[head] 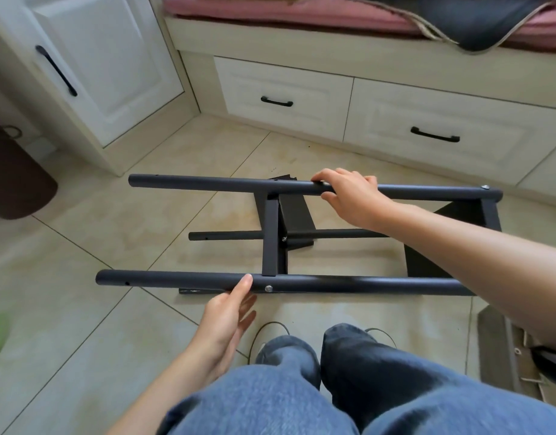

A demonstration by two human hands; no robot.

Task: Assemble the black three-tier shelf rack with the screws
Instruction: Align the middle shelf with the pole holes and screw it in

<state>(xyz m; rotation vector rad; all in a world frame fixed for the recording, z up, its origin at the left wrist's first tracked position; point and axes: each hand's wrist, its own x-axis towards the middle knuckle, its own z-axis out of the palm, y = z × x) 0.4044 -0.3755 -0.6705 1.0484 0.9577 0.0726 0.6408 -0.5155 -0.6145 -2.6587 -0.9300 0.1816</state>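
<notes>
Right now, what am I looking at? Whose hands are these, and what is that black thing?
There is no machine here, just a person. A camera worn on their head looks down, so you see their own arms and their knees in jeans.

The black thing is a half-built shelf rack lying on its side on the tiled floor. Its long round poles are the legs, and flat black shelf pieces join them.

The right hand curls over the far pole. The left hand has straight fingers, and its thumb rests on the near pole, beside a silver screw. Another screw sits near the far pole's right end. Small empty holes near the poles' left ends look like places for more screws.

Behind are white drawers and a pink cushion.
</notes>
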